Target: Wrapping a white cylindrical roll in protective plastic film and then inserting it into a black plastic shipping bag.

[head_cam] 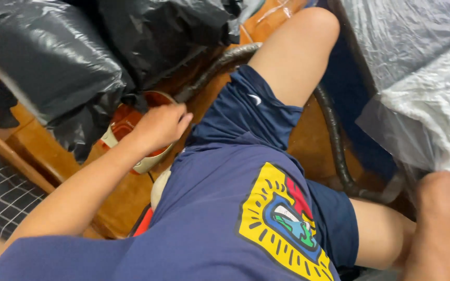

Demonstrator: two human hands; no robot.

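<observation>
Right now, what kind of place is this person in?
Probably a cluttered room at home or a storage corner. Big black plastic bags are piled on a brown tiled floor, a grey ribbed hose snakes across it, and clear plastic sheeting covers something.

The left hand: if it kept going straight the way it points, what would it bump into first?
Probably the black plastic bag. The left hand rests on the red and cream machine and points up-left toward the bag, though depth is hard to judge.

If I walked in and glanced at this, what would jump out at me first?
Probably the bright yellow picture on the person's navy shirt, low in the middle. Next, the left hand reaching to a red and cream vacuum cleaner beside big black plastic bags, upper left. A dark hose curves around the bare legs towards the right hand.
</observation>
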